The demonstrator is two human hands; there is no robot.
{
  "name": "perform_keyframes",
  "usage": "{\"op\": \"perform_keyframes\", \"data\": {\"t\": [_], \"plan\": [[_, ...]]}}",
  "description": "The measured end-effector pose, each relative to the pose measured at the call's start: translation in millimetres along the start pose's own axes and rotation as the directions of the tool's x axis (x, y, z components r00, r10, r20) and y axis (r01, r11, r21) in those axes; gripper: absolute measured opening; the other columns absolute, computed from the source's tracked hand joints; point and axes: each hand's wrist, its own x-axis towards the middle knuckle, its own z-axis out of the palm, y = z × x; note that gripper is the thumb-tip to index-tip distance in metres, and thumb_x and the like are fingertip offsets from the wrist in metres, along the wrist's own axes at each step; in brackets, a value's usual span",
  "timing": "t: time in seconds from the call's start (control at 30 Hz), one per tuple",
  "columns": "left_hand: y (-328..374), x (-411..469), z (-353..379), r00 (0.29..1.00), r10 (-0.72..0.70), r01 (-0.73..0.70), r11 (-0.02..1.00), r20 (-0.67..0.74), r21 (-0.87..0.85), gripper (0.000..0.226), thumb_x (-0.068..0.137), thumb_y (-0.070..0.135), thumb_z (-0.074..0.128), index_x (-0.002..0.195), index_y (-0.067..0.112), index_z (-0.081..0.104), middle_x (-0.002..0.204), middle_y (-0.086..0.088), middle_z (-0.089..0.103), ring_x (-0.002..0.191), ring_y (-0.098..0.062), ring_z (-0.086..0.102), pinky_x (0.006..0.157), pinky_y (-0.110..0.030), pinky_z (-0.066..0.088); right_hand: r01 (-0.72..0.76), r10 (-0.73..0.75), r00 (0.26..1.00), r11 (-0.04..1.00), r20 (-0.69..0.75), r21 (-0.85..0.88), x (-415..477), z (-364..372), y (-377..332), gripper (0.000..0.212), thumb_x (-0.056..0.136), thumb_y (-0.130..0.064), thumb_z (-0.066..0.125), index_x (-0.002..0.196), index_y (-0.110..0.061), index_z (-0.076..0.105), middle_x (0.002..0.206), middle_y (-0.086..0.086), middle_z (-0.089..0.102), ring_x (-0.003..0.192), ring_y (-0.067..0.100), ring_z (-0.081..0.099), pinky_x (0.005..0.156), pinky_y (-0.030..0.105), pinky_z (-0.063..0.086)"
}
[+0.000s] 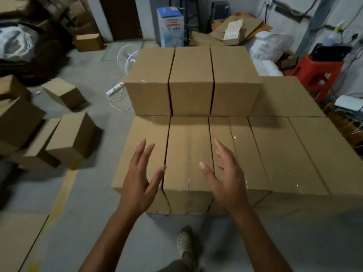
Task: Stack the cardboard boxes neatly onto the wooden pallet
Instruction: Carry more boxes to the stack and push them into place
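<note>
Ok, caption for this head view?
Both empty hands, left hand and right hand, hover open above the stacked cardboard boxes; loose boxes wait on the floor.

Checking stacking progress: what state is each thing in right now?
left hand: open, empty
right hand: open, empty
upper row of three boxes: closed, stacked at the back
lower layer boxes: taped shut, side by side
loose boxes: on the floor, unstacked

We can read only "NBA" on the blue and white carton (170,26) standing at the back; its other print is blurred.
</note>
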Motion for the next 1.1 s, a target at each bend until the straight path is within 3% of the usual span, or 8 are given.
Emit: {"op": "perform_keyframes", "data": {"t": [0.1, 0.23, 0.43, 0.53, 0.77, 0.9, 1.1], "plan": [[-29, -45, -27, 0.997, -0.079, 0.079, 0.995, -0.002, 0.064, 0.067, 0.095, 0.062, 0.043, 0.155, 0.034, 0.029, 0.165, 0.006, 0.021, 0.151, -0.015, 0.024, 0.111, -0.040, 0.032, -0.025, 0.024, 0.994, 1.000, 0.109, 0.014, -38, 30, -6, 0.071, 0.088, -0.049, 0.059, 0.153, -0.031, 0.036, 0.153, -0.012, 0.041, 0.139, 0.006, 0.041, 0.108, 0.044, 0.047], [-69, -95, -61, 0.979, -0.200, 0.203, 0.974, -0.033, 0.102, 0.064, 0.096, 0.051, 0.049, 0.154, 0.028, 0.034, 0.164, 0.005, 0.025, 0.150, -0.012, 0.026, 0.110, -0.034, 0.031, -0.055, 0.050, 0.970, 0.998, 0.238, 0.013, -71, 78, -16, 0.073, 0.087, -0.056, 0.056, 0.153, -0.031, 0.037, 0.153, -0.010, 0.043, 0.140, 0.008, 0.042, 0.110, 0.044, 0.045], [-136, -138, -119, 0.936, -0.337, 0.348, 0.930, -0.105, 0.119, 0.067, 0.096, 0.062, 0.036, 0.155, 0.030, 0.033, 0.164, 0.007, 0.025, 0.150, -0.010, 0.025, 0.111, -0.031, 0.029, -0.052, 0.039, 0.897, 0.998, 0.440, 0.017, -91, 169, -43, 0.067, 0.086, -0.059, 0.054, 0.148, -0.042, 0.035, 0.149, -0.012, 0.045, 0.136, 0.005, 0.043, 0.109, 0.040, 0.046], [-182, -147, -151, 0.906, -0.397, 0.414, 0.903, -0.148, 0.115, 0.070, 0.095, 0.063, 0.035, 0.154, 0.026, 0.036, 0.163, 0.006, 0.026, 0.149, -0.008, 0.023, 0.112, -0.030, 0.027, -0.023, 0.019, 0.847, 1.000, 0.532, 0.001, -87, 233, -65, 0.072, 0.086, -0.061, 0.052, 0.151, -0.033, 0.039, 0.151, -0.009, 0.045, 0.137, 0.007, 0.043, 0.110, 0.039, 0.044], [-321, -150, -236, 0.828, -0.536, 0.555, 0.824, -0.165, 0.110, 0.068, 0.096, 0.058, 0.040, 0.154, 0.022, 0.037, 0.162, -0.002, 0.031, 0.149, -0.018, 0.028, 0.115, -0.033, 0.028, 0.063, -0.022, 0.739, 0.997, 0.673, -0.036, -83, 407, -116, 0.066, 0.095, -0.038, 0.065, 0.154, -0.025, 0.036, 0.156, -0.003, 0.040, 0.141, 0.015, 0.042, 0.112, 0.039, 0.043], [-376, -143, -280, 0.814, -0.558, 0.579, 0.804, -0.161, 0.139, 0.075, 0.094, 0.065, 0.033, 0.154, 0.021, 0.037, 0.161, -0.003, 0.032, 0.149, -0.019, 0.028, 0.114, -0.030, 0.027, 0.100, -0.022, 0.698, 0.993, 0.716, -0.066, -77, 480, -139, 0.067, 0.096, -0.036, 0.064, 0.155, -0.024, 0.034, 0.156, 0.000, 0.039, 0.141, 0.018, 0.041, 0.112, 0.034, 0.041], [-431, -114, -324, 0.790, -0.579, 0.606, 0.788, -0.204, 0.109, 0.077, 0.093, 0.067, 0.029, 0.154, 0.020, 0.037, 0.161, -0.004, 0.033, 0.149, -0.020, 0.028, 0.118, -0.037, 0.029, 0.129, -0.016, 0.677, 0.987, 0.735, -0.098, -43, 555, -169, 0.066, 0.096, -0.036, 0.064, 0.154, -0.023, 0.035, 0.154, 0.001, 0.041, 0.139, 0.019, 0.044, 0.108, 0.031, 0.041]]}}
